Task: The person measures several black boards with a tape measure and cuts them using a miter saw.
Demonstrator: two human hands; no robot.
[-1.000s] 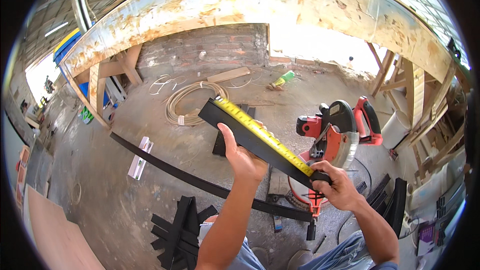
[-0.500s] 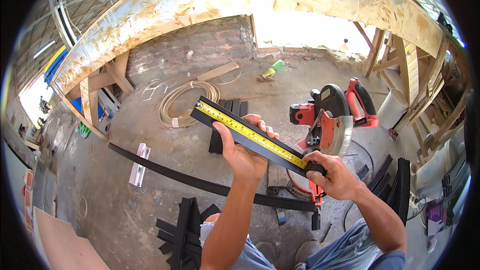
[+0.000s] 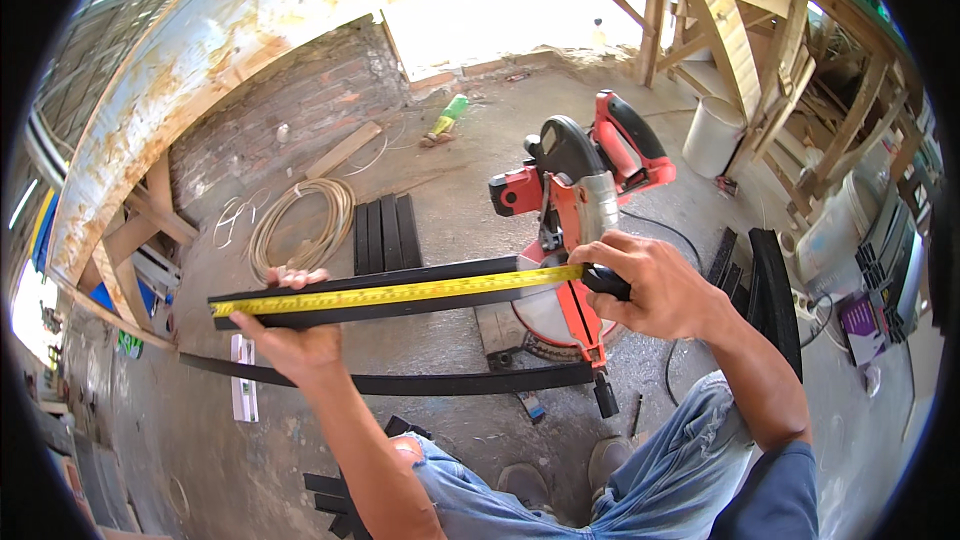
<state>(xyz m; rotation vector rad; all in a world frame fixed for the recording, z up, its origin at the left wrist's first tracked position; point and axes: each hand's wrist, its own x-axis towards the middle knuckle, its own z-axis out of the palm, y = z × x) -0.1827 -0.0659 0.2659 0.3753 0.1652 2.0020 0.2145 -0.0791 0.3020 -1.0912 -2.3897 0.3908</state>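
Note:
My left hand (image 3: 305, 348) grips the left part of a black bar (image 3: 425, 273), thumb on the near side and fingers over the far side. Along the bar lies the yellow blade (image 3: 400, 298) of a tape measure, its end at the bar's left end. My right hand (image 3: 655, 285) is closed around the black tape measure case (image 3: 606, 283), to the right of the bar. Some blade stretches bare between the bar and the case. Just behind my right hand stands a red and black miter saw (image 3: 575, 205).
A long black strip (image 3: 450, 382) runs leftward from the saw base, beside a white level-like piece (image 3: 244, 380). Several black bars (image 3: 388, 235) lie beyond my hands, near a coiled hose (image 3: 300, 225). More black pieces (image 3: 770, 290) lie at right. A green bottle (image 3: 450, 115) is farther off.
The bar has swung from a slant to nearly level and moved left with my left hand. My right hand has drawn the case away from the bar, so more blade shows.

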